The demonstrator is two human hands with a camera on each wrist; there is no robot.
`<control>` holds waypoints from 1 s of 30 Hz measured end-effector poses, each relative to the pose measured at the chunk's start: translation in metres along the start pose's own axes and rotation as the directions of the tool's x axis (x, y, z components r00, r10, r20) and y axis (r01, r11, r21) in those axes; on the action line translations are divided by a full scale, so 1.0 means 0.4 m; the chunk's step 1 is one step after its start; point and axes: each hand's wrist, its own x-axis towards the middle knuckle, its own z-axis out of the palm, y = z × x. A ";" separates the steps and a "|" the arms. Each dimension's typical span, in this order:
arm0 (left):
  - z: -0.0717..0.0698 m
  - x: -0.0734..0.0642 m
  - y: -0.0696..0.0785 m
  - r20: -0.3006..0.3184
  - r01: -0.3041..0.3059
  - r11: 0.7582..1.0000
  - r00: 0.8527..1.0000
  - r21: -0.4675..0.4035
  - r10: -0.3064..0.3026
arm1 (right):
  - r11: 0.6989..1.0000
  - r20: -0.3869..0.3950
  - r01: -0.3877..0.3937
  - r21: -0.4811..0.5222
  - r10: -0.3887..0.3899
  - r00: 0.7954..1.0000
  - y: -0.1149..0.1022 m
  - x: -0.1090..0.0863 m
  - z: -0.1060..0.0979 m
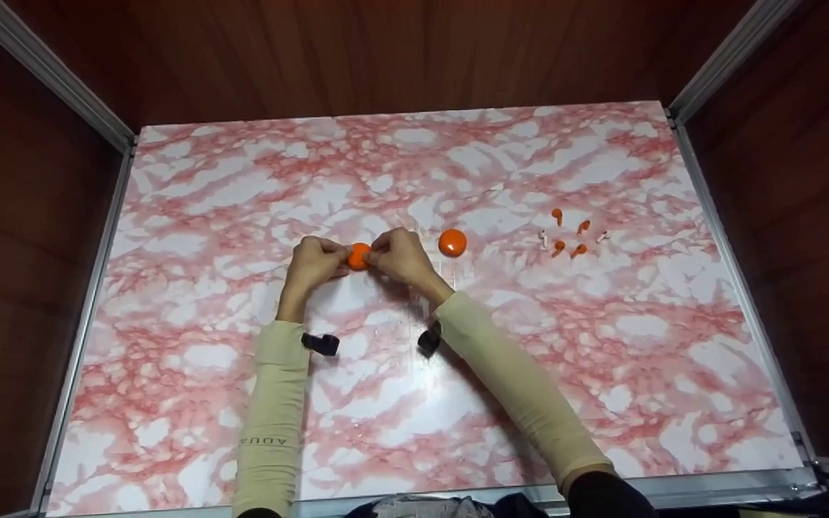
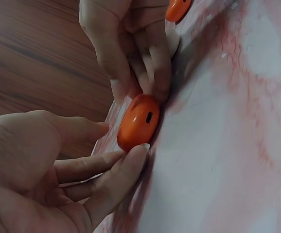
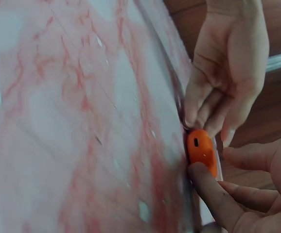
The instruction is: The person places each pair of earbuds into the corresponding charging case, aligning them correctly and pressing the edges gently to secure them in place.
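Observation:
A small round orange earbud case (image 1: 359, 257) sits on the marbled tabletop between both hands, a dark port slot showing on its side in the wrist views. My left hand (image 1: 314, 265) holds it from the left, fingertips (image 2: 139, 151) against its lower edge and thumb beside its top. From the other side my right hand (image 1: 401, 257) holds it too, with a fingertip (image 3: 199, 171) at its lower edge. The case (image 2: 138, 122) looks closed. A second, glossy orange round case (image 1: 452, 243) lies just right of the right hand.
Several loose earbuds lie scattered on the right, among them an orange earbud (image 1: 557, 214) and a white earbud (image 1: 544, 239). Dark wooden panels (image 1: 400, 57) with metal edging enclose the table's back and sides. Each wrist carries a black camera mount (image 1: 322, 344).

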 end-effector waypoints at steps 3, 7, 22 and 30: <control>0.003 -0.001 -0.001 0.003 -0.004 1.000 1.000 -0.001 0.004 | 1.000 -0.024 0.013 0.022 -0.012 1.000 -0.001 -0.003 0.010; 0.006 -0.004 0.000 0.015 0.022 0.997 1.000 -0.071 -0.021 | 0.998 -0.075 0.024 0.066 -0.019 0.997 -0.002 -0.007 0.013; 0.027 -0.002 0.022 0.015 -0.021 0.918 0.999 -0.397 0.029 | 0.984 -0.182 0.067 0.164 -0.036 0.983 -0.018 -0.024 -0.041; 0.049 -0.006 0.048 0.045 -0.035 0.914 0.997 -0.405 0.058 | 0.968 -0.207 0.095 0.233 -0.046 0.977 -0.009 -0.041 -0.073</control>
